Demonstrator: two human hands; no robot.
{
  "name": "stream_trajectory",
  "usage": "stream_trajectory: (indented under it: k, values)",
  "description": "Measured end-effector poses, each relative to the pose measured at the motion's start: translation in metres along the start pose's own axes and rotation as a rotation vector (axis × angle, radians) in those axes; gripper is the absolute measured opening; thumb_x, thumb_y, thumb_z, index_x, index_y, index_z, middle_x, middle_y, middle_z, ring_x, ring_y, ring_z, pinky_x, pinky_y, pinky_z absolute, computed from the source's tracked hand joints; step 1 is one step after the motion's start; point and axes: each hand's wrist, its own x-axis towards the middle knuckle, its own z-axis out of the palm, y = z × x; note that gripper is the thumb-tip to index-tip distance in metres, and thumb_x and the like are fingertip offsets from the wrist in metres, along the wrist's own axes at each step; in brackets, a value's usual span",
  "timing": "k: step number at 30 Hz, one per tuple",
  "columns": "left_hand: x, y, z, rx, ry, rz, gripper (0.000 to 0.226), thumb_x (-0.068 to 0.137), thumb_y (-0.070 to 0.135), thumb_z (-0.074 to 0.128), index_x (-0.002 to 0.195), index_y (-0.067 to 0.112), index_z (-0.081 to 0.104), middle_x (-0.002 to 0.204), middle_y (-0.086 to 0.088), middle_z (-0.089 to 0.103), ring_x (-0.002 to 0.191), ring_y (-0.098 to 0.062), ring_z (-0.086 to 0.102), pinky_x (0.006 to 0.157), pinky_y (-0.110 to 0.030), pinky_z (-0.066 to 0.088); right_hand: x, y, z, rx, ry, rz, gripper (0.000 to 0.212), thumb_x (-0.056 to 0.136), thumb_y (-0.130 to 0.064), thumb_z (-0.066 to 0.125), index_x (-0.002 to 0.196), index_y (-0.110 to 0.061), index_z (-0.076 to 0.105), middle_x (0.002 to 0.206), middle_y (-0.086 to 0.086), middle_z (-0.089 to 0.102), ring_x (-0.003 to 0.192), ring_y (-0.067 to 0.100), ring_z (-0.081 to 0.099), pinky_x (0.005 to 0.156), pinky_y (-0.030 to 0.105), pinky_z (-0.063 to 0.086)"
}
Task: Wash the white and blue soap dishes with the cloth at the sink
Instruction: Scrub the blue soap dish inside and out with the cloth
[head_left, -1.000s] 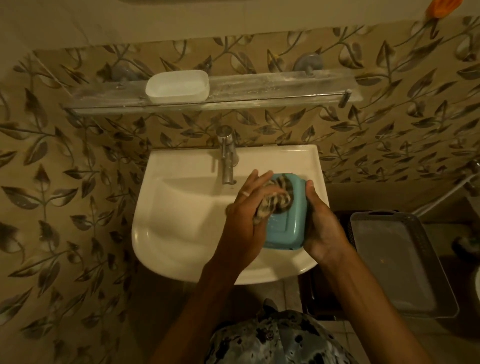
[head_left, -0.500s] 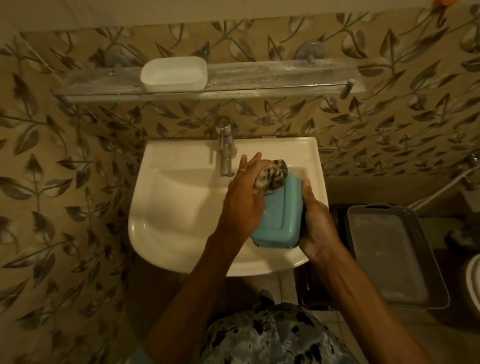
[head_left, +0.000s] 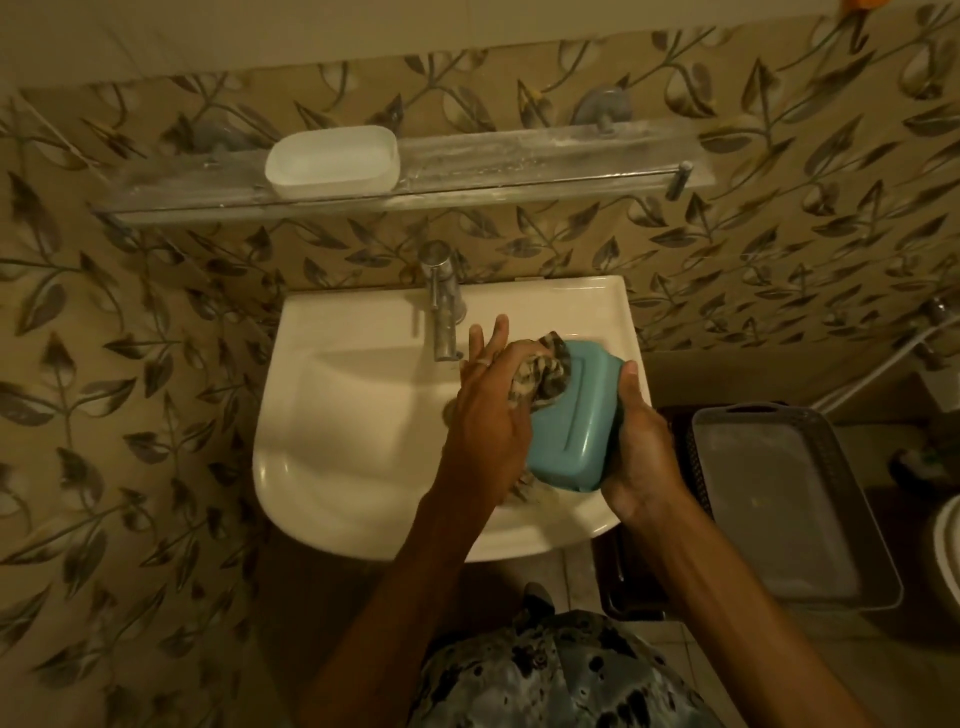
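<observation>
My right hand (head_left: 641, 447) grips the blue soap dish (head_left: 571, 421) by its right side, holding it tilted over the right part of the white sink (head_left: 332, 415). A patterned cloth (head_left: 540, 371) is bunched in my left hand (head_left: 488, 415) and pressed against the dish's upper left end; two fingers of that hand stick out toward the tap. The white soap dish (head_left: 332, 161) rests on the glass shelf (head_left: 519, 166) above the sink.
A metal tap (head_left: 444, 306) stands at the back middle of the sink, just left of my left hand. To the right of the sink sits a grey basket-like tray (head_left: 779, 499) over a dark crate. Leaf-patterned tiles cover the wall.
The cloth slid from the dish's middle up to its far end and now sits at its upper left. The dish tilted more, and the camera view shifted down slightly.
</observation>
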Motion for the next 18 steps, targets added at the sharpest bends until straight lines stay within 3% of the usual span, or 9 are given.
stream_trajectory:
  k: [3, 6, 10, 13, 16, 18]
  values:
    - [-0.014, -0.004, -0.001, -0.031, -0.007, -0.031, 0.049, 0.094, 0.002, 0.044, 0.131, 0.034, 0.042, 0.156, 0.005, 0.023, 0.146, -0.015, 0.009, 0.115, -0.050, 0.027, 0.004, -0.011, -0.004, 0.062, 0.037, -0.041, 0.054, 0.090, -0.057, 0.045, 0.117, -0.015, 0.066, 0.114, 0.013, 0.070, 0.102, 0.030, 0.069, 0.081, 0.046, 0.056]
    - [-0.048, 0.004, 0.008, -0.056, -0.044, -0.010, 0.036, 0.095, 0.005, 0.042, 0.127, 0.017, 0.053, 0.153, 0.007, 0.020, 0.145, -0.013, 0.005, 0.114, -0.042, 0.032, 0.006, -0.020, -0.007, 0.060, 0.066, -0.074, 0.059, 0.090, -0.059, 0.043, 0.123, -0.014, 0.063, 0.114, 0.013, 0.070, 0.101, 0.030, 0.069, 0.077, 0.044, 0.057]
    - [-0.054, 0.027, 0.024, -0.064, -0.041, 0.097, 0.042, 0.088, 0.024, 0.034, 0.128, 0.032, 0.045, 0.157, 0.009, 0.016, 0.148, -0.013, -0.003, 0.118, -0.049, 0.019, 0.002, -0.011, -0.001, -0.026, 0.038, -0.103, 0.059, 0.087, -0.058, 0.046, 0.118, -0.012, 0.065, 0.109, 0.016, 0.072, 0.098, 0.030, 0.070, 0.081, 0.042, 0.057]
    - [-0.022, 0.030, 0.017, 0.009, 0.009, 0.066, 0.045, 0.086, 0.026, 0.034, 0.129, 0.024, 0.049, 0.158, 0.005, 0.017, 0.148, -0.014, -0.002, 0.120, -0.050, 0.010, -0.003, 0.000, 0.001, -0.043, -0.008, -0.083, 0.059, 0.085, -0.058, 0.049, 0.118, -0.013, 0.065, 0.112, 0.015, 0.071, 0.101, 0.031, 0.069, 0.086, 0.044, 0.055]
    - [0.000, 0.012, 0.004, -0.067, 0.049, -0.013, 0.036, 0.094, 0.015, 0.043, 0.129, 0.022, 0.049, 0.155, 0.001, 0.026, 0.146, -0.018, 0.015, 0.114, -0.053, 0.027, -0.004, -0.004, 0.000, -0.005, -0.010, -0.099, 0.061, 0.074, -0.060, 0.053, 0.114, -0.015, 0.067, 0.106, 0.012, 0.073, 0.094, 0.028, 0.070, 0.077, 0.041, 0.057]
    - [-0.006, 0.008, 0.003, -0.215, 0.030, -0.052, 0.037, 0.096, 0.012, 0.046, 0.128, 0.031, 0.048, 0.152, -0.003, 0.034, 0.142, -0.019, 0.027, 0.109, -0.046, 0.039, -0.004, -0.010, -0.002, 0.025, 0.002, -0.118, 0.064, 0.072, -0.062, 0.053, 0.115, -0.016, 0.067, 0.107, 0.012, 0.073, 0.096, 0.029, 0.070, 0.079, 0.045, 0.058]
